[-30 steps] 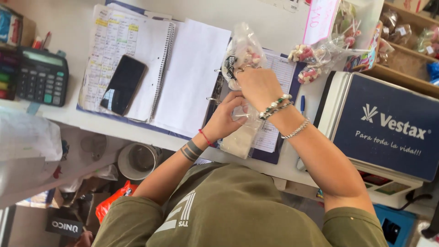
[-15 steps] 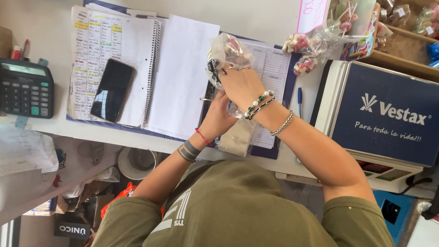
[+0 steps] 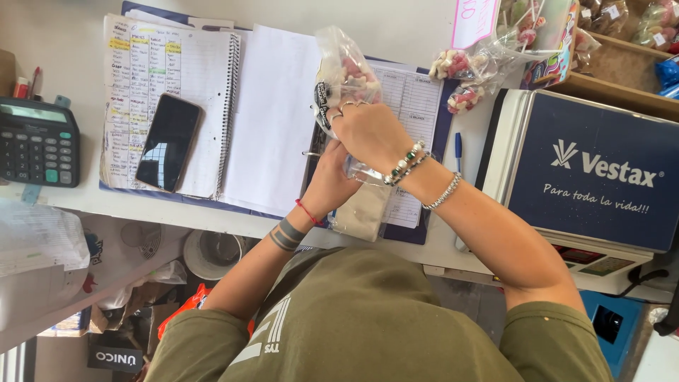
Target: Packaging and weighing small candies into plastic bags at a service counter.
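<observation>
Both hands close on a clear plastic bag of sweets (image 3: 344, 74) — the right hand (image 3: 371, 134) grips its middle from above, fingers curled around it; the left hand (image 3: 332, 180) pinches the lower part just beneath; the bag is held above the open ring binder (image 3: 272, 120); left of the binder lies a spiral notebook (image 3: 166, 78) with a black phone (image 3: 168, 143) on it; further left sits a calculator (image 3: 39, 141); right of the binder stands a blue pen (image 3: 458, 152), then a weighing scale (image 3: 594, 173); more sweet bags (image 3: 467, 74) lie beyond it.
</observation>
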